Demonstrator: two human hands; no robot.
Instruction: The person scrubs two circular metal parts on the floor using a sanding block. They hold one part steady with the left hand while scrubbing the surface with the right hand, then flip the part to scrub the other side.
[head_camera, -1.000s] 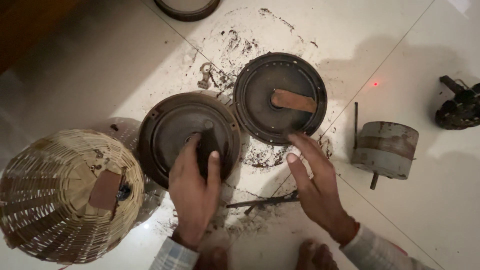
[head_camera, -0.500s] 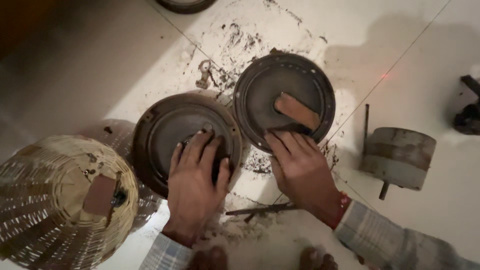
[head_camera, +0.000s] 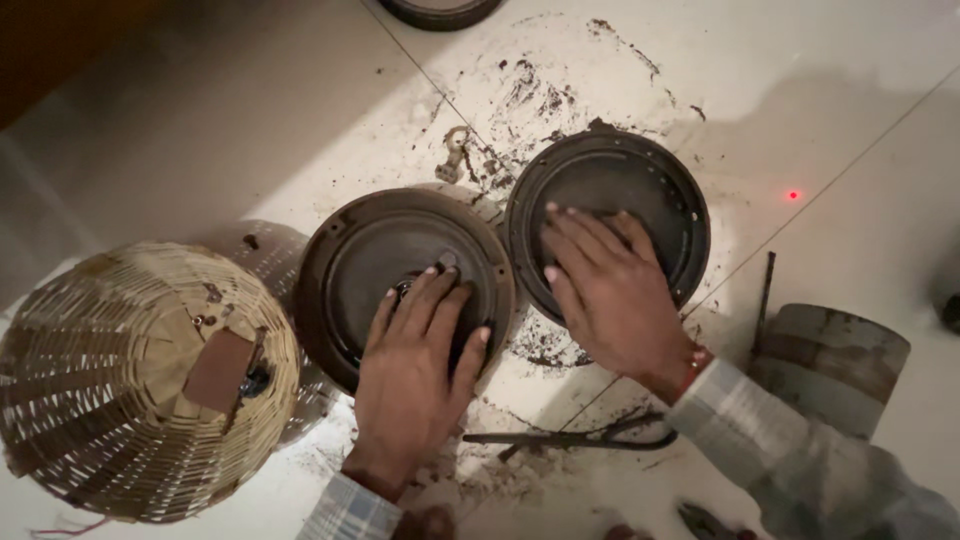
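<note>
Two dark, dirty round metal covers lie side by side on a white tiled floor. My left hand (head_camera: 415, 370) rests flat on the left cover (head_camera: 350, 260), its fingers spread over the centre hub. My right hand (head_camera: 610, 290) lies flat inside the right cover (head_camera: 670, 190), fingers stretched toward its middle. The brown flat piece that lay in that cover is hidden under this hand. Neither hand visibly grips anything.
An overturned wicker basket (head_camera: 110, 400) sits at the left, touching the left cover. At the right stand a grey metal cylinder (head_camera: 830, 360) and a thin rod (head_camera: 765, 290). A long dark tool (head_camera: 570, 438) lies below the hands. Dark grime and a small metal piece (head_camera: 455, 150) mark the floor.
My right hand moved from the floor beside the right cover up into it, covering the brown piece. My left hand stayed on the left cover, spreading its fingers.
</note>
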